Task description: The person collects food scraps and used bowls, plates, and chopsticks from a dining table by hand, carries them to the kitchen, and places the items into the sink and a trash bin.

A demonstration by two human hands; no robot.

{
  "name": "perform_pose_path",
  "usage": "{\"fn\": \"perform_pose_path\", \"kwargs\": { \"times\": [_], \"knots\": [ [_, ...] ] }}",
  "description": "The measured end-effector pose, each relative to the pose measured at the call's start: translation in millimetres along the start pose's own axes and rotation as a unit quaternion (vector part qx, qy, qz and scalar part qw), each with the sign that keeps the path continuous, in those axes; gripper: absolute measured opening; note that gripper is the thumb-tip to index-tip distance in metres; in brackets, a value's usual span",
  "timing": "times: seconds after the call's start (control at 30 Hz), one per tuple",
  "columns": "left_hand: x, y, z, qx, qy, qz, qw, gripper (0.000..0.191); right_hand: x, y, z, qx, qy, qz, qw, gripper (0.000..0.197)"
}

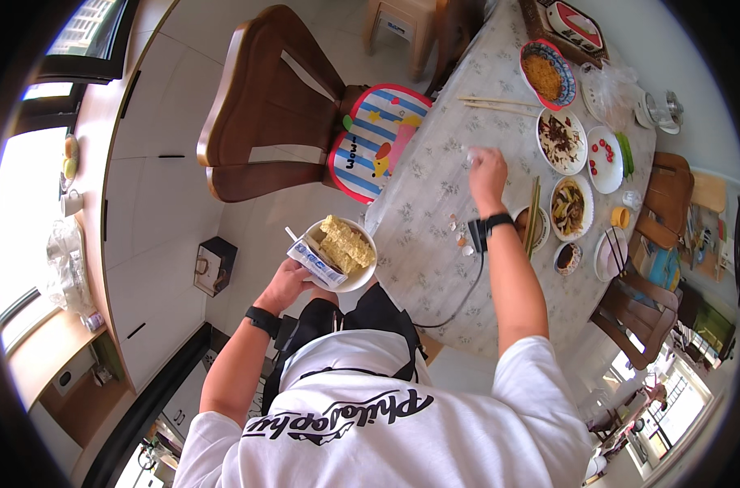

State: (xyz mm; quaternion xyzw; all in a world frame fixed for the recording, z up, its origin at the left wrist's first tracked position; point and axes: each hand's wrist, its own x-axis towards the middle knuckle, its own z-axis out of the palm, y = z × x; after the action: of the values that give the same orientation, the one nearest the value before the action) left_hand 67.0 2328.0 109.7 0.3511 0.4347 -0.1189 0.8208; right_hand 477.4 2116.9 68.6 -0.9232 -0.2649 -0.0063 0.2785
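My left hand (pixel 283 285) grips a white bowl (pixel 370 272) beside the table's edge. In the bowl lie pale yellow, knobbly pieces (pixel 347 247) that look like eaten corn cobs, next to a small drink carton (pixel 316 266) with a white straw (pixel 291 233). Over the tablecloth (pixel 428 201), my right hand (pixel 489 174) is closed, with a small white piece (pixel 471 156) at its fingertips, too blurred to name. Eggshell bits (pixel 465 251) are scattered on the cloth nearer my body. Below my right wrist is a partly hidden bowl (pixel 544 235) with chopsticks (pixel 534 213) across it.
Dishes of food stand along the table's far side, among them a red-rimmed bowl (pixel 542 76), a plate of cherry tomatoes (pixel 605 160) and a sauce dish (pixel 568 258). Chopsticks (pixel 498 104) lie on the cloth. A wooden chair (pixel 272 110) with a striped cushion (pixel 376 140) adjoins the table. A black cable (pixel 467 299) hangs near my right arm.
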Motion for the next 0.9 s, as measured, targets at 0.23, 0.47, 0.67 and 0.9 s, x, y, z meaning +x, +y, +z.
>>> {"fn": "perform_pose_path", "kwargs": {
  "times": [0.23,0.47,0.67,0.9],
  "knots": [
    [-0.1,2.7,-3.4,-0.005,0.005,-0.007,1.0,0.031,38.2,-0.9,36.1,-0.03,0.016,-0.03,0.999,0.02],
    [2.9,-0.3,-4.2,0.004,0.022,-0.007,1.0,0.029,-67.6,-0.9,1.8,0.007,-0.172,-0.118,0.978,0.018],
    [3.4,2.8,-1.5,-0.003,0.008,-0.009,1.0,0.03,-8.4,-23.8,8.0,0.032,-0.051,-0.071,0.996,0.021],
    [3.5,1.1,-1.5,0.031,0.013,-0.007,0.999,0.029,-8.8,-23.5,31.3,0.021,-0.118,-0.087,0.989,0.017]
  ]
}}
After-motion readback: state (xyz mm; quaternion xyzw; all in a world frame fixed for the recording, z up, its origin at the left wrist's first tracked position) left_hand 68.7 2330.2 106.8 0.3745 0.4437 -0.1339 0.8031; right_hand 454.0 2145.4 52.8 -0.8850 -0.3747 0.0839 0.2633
